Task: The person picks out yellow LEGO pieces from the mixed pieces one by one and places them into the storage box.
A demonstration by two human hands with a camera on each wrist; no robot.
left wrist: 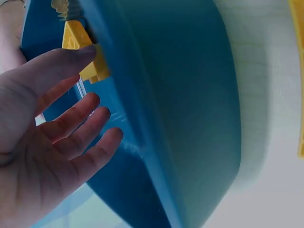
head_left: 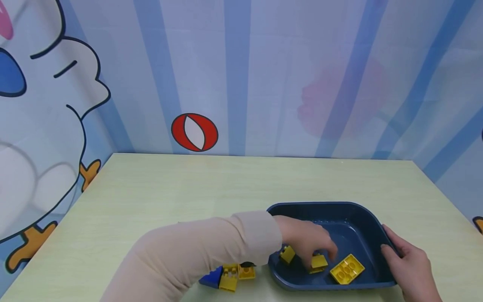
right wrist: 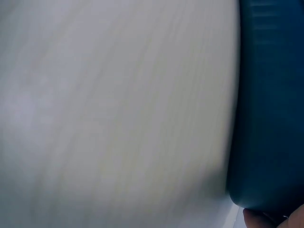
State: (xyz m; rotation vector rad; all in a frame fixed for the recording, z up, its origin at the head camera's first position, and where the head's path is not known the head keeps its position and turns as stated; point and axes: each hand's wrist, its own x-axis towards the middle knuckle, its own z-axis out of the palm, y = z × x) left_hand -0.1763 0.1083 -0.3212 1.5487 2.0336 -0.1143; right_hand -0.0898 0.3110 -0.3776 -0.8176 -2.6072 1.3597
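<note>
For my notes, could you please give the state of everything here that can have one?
Dark blue rectangular plastic tray: upright, uncovered.
Left hand: inside tray, grip unclear.
Right hand: gripping tray's rim.
Rightmost yellow plastic block: inside, loose.
Other yellow plastic blocks inside: beside left hand.
Blue plastic block and yellow blocks outside: partly hidden by beige sleeve.

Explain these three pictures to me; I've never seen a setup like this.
There is no machine here: a person works with two bare hands. The wide picture comes from a camera worn on the head, looking forward and down; the other two come from cameras on the left and right wrists. On the table stands a dark blue tray with yellow blocks inside. Outside it, by the left sleeve, lie a blue piece and more yellow blocks. The right hand grips the tray at one end. The left hand is inside the tray, at one yellow block; whether it grips that block, I cannot tell.
</note>
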